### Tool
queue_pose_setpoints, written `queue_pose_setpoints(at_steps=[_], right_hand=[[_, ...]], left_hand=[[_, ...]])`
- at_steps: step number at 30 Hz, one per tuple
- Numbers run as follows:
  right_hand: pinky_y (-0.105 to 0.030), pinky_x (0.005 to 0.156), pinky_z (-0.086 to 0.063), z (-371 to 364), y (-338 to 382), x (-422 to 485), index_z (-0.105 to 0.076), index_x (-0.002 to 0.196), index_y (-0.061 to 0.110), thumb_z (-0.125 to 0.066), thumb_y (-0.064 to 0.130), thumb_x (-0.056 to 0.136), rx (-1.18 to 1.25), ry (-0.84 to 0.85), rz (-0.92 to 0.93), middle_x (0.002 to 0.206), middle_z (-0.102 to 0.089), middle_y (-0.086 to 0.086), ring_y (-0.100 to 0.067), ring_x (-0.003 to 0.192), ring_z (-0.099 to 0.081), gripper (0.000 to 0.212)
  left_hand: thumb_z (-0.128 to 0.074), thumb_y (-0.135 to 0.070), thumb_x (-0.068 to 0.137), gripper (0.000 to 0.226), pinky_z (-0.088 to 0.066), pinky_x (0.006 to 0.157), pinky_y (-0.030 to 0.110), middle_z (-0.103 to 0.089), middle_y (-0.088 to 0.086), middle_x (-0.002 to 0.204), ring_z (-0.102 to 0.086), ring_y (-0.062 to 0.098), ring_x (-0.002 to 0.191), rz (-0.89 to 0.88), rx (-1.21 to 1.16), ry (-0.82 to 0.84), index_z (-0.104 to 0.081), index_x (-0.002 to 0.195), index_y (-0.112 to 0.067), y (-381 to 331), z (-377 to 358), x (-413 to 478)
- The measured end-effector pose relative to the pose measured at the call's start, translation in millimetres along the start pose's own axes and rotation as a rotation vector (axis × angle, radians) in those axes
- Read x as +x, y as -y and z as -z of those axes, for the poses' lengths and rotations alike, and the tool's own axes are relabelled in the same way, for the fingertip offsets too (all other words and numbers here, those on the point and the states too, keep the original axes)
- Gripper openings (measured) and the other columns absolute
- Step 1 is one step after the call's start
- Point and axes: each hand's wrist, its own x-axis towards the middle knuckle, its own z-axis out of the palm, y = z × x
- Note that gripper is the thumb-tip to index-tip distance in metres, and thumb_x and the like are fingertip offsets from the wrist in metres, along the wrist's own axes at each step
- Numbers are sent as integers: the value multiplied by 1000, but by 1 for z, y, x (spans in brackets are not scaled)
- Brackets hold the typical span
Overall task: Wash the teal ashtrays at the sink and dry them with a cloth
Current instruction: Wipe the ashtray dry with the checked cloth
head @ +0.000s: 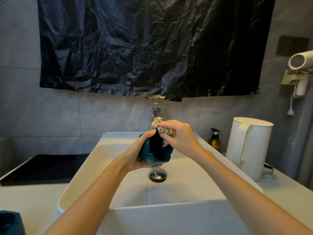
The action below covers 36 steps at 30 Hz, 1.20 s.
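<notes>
room: grey tiled wall (94, 116) behind; a crumpled black plastic sheet (152, 48) hangs across it above the sink.
surface: pale countertop (37, 200) running left to right, with a white rectangular basin (169, 209) standing on it at the centre.
near left: second teal ashtray (10, 223) on the counter, cut off by the frame's corner, well apart from both hands.
far left: black tray (42, 168) lying flat on the counter, just beside the basin's left wall.
centre, far: chrome faucet (156, 112) rising behind the basin, its lower part hidden by the cloth and hands.
centre, low: chrome drain stopper (157, 174) in the basin floor, below the hands.
left hand (137, 158): cups the teal ashtray (146, 149) from below and from the left, thumb over the far rim and fingers curled under the base; it holds it above the basin, over the drain, tilted so the dark inside faces right.
right hand (181, 134): fingers pinched tight on a bunched, pale patterned cloth (155, 123), pressing it on the ashtray's upper rim and into the opening.
ashtray versus grip: held between the two hands, left hand outside, cloth and right fingertips at the mouth.
right, far: amber pump bottle (214, 141) on the counter beside the basin.
right: white kettle (247, 148), upright, handle toward the basin.
far right wall: dark switch plate (292, 45); below it a white hair dryer (299, 61) in a wall holder.
</notes>
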Motion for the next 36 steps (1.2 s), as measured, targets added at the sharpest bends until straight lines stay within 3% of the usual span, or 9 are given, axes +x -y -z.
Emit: queue_pose_setpoints(at_steps=[4, 10, 17, 21, 24, 26, 29, 33, 36], right_hand=[[-36, 78, -53, -8, -2, -2, -72, 112, 27, -75, 22, 81, -72, -121, -101, 98, -70, 0, -17, 90, -63, 31], [-35, 66, -55, -21, -2, -24, -78, 84, 18, -73, 33, 82, 51, -173, -377, 74, -73, 3, -11, 70, -63, 16], [-35, 78, -55, -13, 4, -4, -73, 106, 17, -69, 23, 86, -245, -171, -87, 98, -72, -4, -21, 88, -65, 21], [-29, 64, -51, -26, 0, -16, -69, 90, 15, -67, 33, 88, -112, -181, -344, 83, -67, 1, -16, 79, -60, 18], [-24, 48, -36, -33, -1, -18, -57, 73, 15, -63, 36, 87, -29, -39, -549, 70, -59, 0, -18, 69, -56, 26], [-27, 50, -42, -34, 0, -15, -58, 73, 10, -59, 32, 88, 28, 81, -618, 70, -61, -6, -23, 67, -59, 26], [-31, 55, -45, -31, -2, -12, -63, 85, 1, -54, 25, 90, 35, 105, -630, 80, -65, -13, -25, 71, -60, 26], [-34, 61, -53, -22, -6, -11, -65, 87, 8, -54, 25, 91, -75, -35, -554, 82, -65, -8, -21, 76, -61, 21], [-30, 60, -50, -11, -7, -7, -63, 95, 9, -55, 26, 94, -176, -105, -537, 89, -65, -7, -19, 79, -60, 20]], left_hand=[[-57, -52, 81, 47, -55, 81, 47, -62, 16, 113, -61, 32, 102, -19, 9, -8, -59, 114, -19, 1, -1, 0], [-56, -52, 81, 48, -54, 83, 46, -59, 16, 121, -59, 33, 110, -85, 1, -25, -59, 118, -22, -1, 3, -1], [-53, -49, 86, 38, -52, 88, 50, -58, 13, 118, -58, 33, 111, -80, 53, -27, -55, 117, -26, 0, -2, 0], [-52, -48, 87, 32, -50, 93, 52, -58, 12, 119, -57, 32, 111, -155, 24, -40, -59, 113, -29, -1, -1, 0], [-53, -47, 87, 34, -49, 94, 52, -59, 11, 117, -57, 30, 110, -188, 0, -59, -60, 112, -25, -2, -2, 1], [-53, -46, 87, 34, -49, 94, 52, -59, 10, 116, -58, 28, 109, -199, 7, -57, -59, 113, -24, -1, -3, 1], [-51, -44, 88, 33, -50, 94, 50, -58, 8, 116, -57, 28, 109, -210, 43, -39, -56, 114, -25, 0, -4, 1], [-55, -49, 83, 45, -52, 92, 47, -58, 6, 122, -57, 28, 113, -257, 125, -73, -53, 122, -27, 0, -1, 5], [-64, -36, 85, 38, -56, 86, 40, -60, 9, 121, -61, 28, 108, -304, 216, -123, -54, 119, -24, 5, 0, 10]])
